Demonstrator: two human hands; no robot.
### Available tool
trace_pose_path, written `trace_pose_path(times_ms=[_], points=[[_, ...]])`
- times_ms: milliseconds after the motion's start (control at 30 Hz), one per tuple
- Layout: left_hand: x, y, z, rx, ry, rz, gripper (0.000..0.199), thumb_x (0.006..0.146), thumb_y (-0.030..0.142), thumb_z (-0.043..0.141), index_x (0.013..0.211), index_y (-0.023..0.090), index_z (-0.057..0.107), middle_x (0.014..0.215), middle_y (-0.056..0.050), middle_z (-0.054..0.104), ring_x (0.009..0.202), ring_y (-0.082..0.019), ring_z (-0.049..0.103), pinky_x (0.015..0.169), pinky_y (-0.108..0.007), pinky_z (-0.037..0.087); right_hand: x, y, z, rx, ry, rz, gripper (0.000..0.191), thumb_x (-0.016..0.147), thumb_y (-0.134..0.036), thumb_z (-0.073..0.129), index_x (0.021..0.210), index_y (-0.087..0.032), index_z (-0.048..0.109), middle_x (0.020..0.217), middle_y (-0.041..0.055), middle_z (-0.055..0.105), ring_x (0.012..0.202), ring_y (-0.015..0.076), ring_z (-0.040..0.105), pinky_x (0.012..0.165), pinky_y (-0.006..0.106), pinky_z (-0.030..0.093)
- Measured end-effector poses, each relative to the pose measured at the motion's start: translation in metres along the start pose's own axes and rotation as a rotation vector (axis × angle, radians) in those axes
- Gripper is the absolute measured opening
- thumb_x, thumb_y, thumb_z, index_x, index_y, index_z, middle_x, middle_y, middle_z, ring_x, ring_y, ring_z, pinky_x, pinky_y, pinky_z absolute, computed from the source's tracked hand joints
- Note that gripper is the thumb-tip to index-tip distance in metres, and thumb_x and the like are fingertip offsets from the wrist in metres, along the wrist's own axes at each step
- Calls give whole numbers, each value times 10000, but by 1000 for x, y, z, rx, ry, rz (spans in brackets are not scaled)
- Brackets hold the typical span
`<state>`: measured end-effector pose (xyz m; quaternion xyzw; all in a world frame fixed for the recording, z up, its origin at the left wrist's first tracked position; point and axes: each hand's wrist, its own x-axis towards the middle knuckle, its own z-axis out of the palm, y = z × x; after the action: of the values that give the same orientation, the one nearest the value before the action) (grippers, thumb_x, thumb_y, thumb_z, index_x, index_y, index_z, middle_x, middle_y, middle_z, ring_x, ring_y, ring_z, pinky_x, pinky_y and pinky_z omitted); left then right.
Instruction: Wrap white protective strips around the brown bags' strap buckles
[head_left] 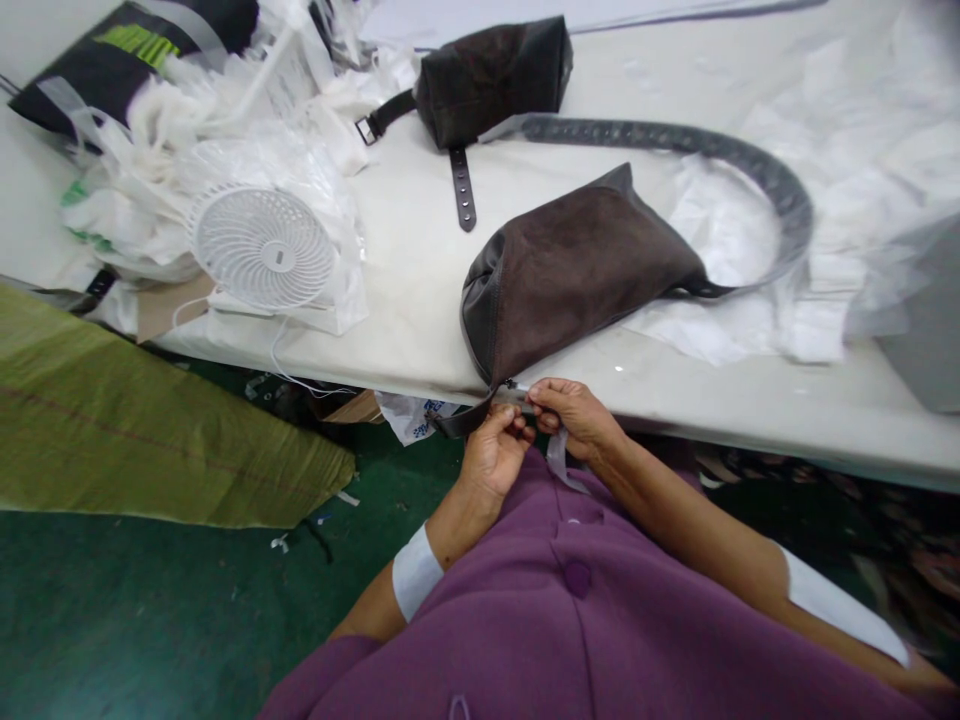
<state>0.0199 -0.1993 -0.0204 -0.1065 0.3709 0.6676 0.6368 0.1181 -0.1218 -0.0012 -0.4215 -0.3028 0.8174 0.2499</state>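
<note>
A dark brown suede bag (574, 270) with a soft, pointed shape is laid flat on a white table (397, 290), right by the table's near edge. Its round end, made of smooth black leather, is turned toward that edge. A short dark leather strap end (461, 420) comes out of the round end and hangs over the edge.

This strap end is pinched by the left hand (491, 455), with the fingers closed tight on it. A thin shiny strip (516, 396) is pinched by the right hand (574, 415), with the fingers closed in the same way. The two hands are held close together, just off the table edge. Part of what is held is hidden by the fingers. A clear plastic strip (561, 462) hangs down under the right hand.

A long dark strap with studs (675, 135) is joined to the far tip of the bag and is curved in a big loop over white plastic sheets (720, 230). Behind it lies a second dark brown bag (491, 85) with a black strap and metal buckle (382, 115) and a short strap with holes (463, 190).

To the left, a round white plastic fan (261, 247) is set on a heap of white plastic bags (150, 200). A green woven sack (150, 420) is lying on the floor below.
</note>
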Motion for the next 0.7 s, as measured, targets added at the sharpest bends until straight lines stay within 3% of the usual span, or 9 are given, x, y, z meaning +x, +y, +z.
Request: trace_pose_path(times_ms=[167,333,533,700], points=[[-10,-6,5,-7,-40,-13,207,654,130,730,762,168,558,712,26,538,650,-86,489,630,-246,370,-4,4,4,-176,107,-151,253,625,-327,714,583,-166,524,443,-60,444,380,49,325,380,193,213],[-17,-12,14,-8,-37,30,239,657,119,738,703,172,509,657,48,476,573,-61,429,565,-223,337,-5,5,-3,-517,162,-390,209,718,-331,647,604,-177,562,537,-14,519,510,108,451,482,229,334],[-19,-12,29,103,-42,133,231,666,111,708,666,170,484,605,48,436,549,-68,409,544,-220,327,-11,-4,-12,-1114,167,-792,207,816,-261,536,636,-182,599,665,31,539,644,136,474,622,258,354],[-18,-16,33,129,36,114,244,676,119,695,659,170,456,603,51,419,538,-61,399,538,-212,312,-9,2,-23,-1393,36,-895,310,896,-286,426,674,-189,619,642,37,472,614,135,383,586,257,313]])
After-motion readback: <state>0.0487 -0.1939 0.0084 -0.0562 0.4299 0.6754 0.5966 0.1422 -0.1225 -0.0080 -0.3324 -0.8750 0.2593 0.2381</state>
